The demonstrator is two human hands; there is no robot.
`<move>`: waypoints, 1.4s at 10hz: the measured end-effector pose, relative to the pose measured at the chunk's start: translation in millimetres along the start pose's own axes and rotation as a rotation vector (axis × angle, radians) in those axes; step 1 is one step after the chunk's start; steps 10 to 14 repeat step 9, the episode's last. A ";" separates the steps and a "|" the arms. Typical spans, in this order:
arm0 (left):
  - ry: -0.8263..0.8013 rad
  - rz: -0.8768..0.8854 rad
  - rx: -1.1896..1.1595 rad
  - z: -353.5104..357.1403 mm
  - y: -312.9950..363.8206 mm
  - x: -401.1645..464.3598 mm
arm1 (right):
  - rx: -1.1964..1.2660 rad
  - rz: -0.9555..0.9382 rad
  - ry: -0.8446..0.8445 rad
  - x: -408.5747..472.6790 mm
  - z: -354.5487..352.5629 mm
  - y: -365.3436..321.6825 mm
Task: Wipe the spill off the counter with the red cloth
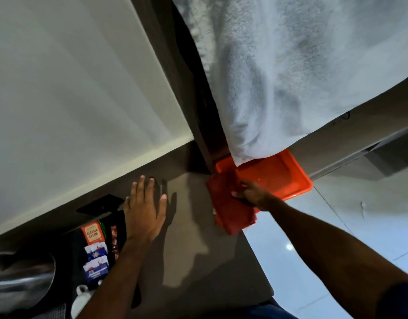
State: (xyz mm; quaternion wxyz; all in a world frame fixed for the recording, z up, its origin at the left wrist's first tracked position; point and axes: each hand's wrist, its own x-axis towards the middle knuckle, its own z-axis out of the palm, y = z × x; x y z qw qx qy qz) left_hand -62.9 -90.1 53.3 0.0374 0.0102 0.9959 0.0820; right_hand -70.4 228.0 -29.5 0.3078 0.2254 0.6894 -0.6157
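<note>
The red cloth (228, 208) lies folded at the right edge of the brown counter (194, 249), partly over the rim of an orange tray (288, 180). My right hand (251, 192) rests on the cloth's far side, fingers curled on it. My left hand (144, 208) lies flat on the counter to the left, fingers spread, holding nothing. No spill is clearly visible on the counter.
A white towel (290, 77) hangs over the tray's far end. A white wall panel (72, 88) rises at left. Tea packets (95, 249), a metal vessel (21, 279) and a white cup (83, 298) stand at lower left. Pale floor (313, 249) lies beyond the counter's right edge.
</note>
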 end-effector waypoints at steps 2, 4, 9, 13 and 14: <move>-0.023 0.106 0.102 -40.7 15.1 32.4 | -0.271 -0.012 0.190 24.8 -26.0 -13.4; 0.030 0.101 0.163 -75.9 12.5 51.8 | -0.119 -0.011 0.367 27.4 -12.8 -16.8; 0.232 0.168 0.105 -114.8 14.2 26.0 | 0.535 -0.256 0.421 -97.7 11.2 -45.0; 0.232 0.168 0.105 -114.8 14.2 26.0 | 0.535 -0.256 0.421 -97.7 11.2 -45.0; 0.232 0.168 0.105 -114.8 14.2 26.0 | 0.535 -0.256 0.421 -97.7 11.2 -45.0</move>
